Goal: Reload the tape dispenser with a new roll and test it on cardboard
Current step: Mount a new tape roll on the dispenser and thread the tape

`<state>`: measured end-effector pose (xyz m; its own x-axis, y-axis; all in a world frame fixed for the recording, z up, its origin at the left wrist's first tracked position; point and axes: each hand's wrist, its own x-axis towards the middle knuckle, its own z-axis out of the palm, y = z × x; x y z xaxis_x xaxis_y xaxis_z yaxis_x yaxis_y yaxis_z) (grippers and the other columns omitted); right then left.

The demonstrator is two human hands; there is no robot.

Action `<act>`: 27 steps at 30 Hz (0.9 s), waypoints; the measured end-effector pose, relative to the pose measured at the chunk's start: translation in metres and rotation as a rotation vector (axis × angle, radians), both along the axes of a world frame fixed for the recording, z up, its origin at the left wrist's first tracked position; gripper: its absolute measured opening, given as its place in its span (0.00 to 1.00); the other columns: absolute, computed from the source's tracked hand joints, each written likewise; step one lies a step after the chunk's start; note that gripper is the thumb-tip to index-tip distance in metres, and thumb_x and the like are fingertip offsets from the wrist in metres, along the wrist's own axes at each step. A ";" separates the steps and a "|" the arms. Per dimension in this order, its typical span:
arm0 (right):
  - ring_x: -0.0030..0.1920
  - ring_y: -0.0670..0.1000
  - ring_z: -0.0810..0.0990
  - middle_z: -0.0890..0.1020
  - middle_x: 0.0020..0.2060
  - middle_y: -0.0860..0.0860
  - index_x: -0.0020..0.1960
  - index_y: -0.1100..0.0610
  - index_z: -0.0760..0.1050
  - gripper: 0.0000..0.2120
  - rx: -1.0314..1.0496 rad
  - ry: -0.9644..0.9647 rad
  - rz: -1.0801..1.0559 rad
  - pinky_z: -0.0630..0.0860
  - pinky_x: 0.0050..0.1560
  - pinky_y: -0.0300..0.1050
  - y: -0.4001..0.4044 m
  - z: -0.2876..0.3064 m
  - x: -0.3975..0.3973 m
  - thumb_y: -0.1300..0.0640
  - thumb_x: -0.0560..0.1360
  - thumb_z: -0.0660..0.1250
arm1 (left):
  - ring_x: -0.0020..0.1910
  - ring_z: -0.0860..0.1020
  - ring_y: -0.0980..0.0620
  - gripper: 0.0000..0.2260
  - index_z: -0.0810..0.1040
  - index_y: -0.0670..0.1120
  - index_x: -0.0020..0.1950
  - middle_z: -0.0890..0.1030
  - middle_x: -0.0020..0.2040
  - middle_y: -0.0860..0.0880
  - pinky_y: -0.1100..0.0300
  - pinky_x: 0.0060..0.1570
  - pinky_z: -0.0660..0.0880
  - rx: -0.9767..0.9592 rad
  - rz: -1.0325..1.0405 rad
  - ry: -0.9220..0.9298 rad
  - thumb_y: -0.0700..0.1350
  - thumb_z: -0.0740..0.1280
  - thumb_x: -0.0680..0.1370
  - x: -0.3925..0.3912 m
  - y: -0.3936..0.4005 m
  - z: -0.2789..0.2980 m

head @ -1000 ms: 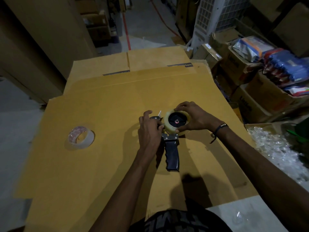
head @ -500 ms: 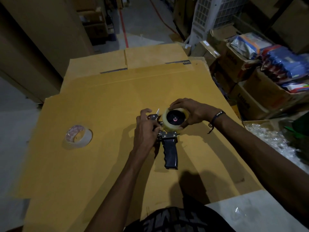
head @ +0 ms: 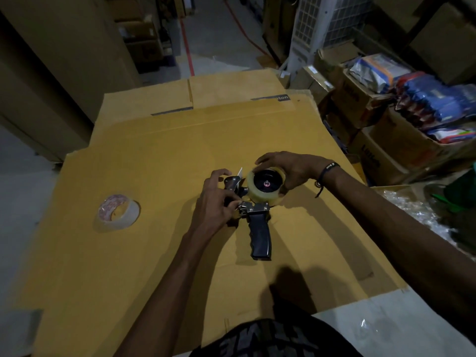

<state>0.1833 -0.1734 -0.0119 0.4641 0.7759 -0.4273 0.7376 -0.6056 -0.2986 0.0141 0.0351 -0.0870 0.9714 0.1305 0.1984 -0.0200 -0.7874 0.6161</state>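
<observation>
A tape dispenser [head: 258, 229] with a black pistol handle lies on its side on a large flat cardboard sheet [head: 164, 161]. A roll of clear tape [head: 262, 195] sits on its black hub. My right hand [head: 288, 168] curls over the far side of that roll. My left hand [head: 215, 202] pinches the metal front end of the dispenser by the roller and blade, hiding part of it. A second, thinner tape roll [head: 118, 211] lies flat on the cardboard to the left, apart from both hands.
Open boxes [head: 365, 99] with blue and red packets stand to the right. Crumpled clear plastic [head: 412, 212] lies at the right edge. A white fan unit [head: 316, 29] stands behind. Tall cardboard [head: 51, 60] rises at the left. Grey floor surrounds the sheet.
My left fingers have shifted slightly on the dispenser's front end. The dispenser and my right hand stay on the same spot of the cardboard; the head camera moved a little.
</observation>
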 end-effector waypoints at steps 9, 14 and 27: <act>0.73 0.59 0.69 0.71 0.74 0.56 0.80 0.54 0.70 0.47 0.100 -0.047 -0.093 0.68 0.73 0.52 -0.001 -0.011 -0.010 0.48 0.66 0.86 | 0.62 0.75 0.48 0.04 0.89 0.48 0.46 0.72 0.68 0.49 0.52 0.49 0.80 0.045 -0.107 -0.023 0.47 0.79 0.74 -0.005 0.011 -0.002; 0.75 0.60 0.68 0.70 0.75 0.55 0.79 0.53 0.71 0.47 0.062 0.010 -0.009 0.68 0.76 0.56 0.003 -0.002 -0.003 0.51 0.64 0.87 | 0.64 0.69 0.63 0.04 0.87 0.44 0.44 0.70 0.64 0.49 0.66 0.56 0.74 -0.075 -0.135 -0.094 0.44 0.78 0.76 -0.014 0.018 -0.008; 0.69 0.58 0.72 0.73 0.69 0.55 0.80 0.51 0.69 0.50 0.023 -0.041 -0.084 0.73 0.72 0.54 0.007 -0.002 -0.011 0.42 0.64 0.86 | 0.56 0.78 0.53 0.03 0.87 0.43 0.45 0.76 0.64 0.45 0.67 0.52 0.76 -0.124 -0.078 0.001 0.40 0.79 0.74 -0.019 0.030 -0.005</act>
<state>0.1725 -0.1662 -0.0142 0.5447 0.7430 -0.3890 0.6966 -0.6591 -0.2833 -0.0051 0.0651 -0.0918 0.9797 0.0779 0.1846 -0.0778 -0.7013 0.7087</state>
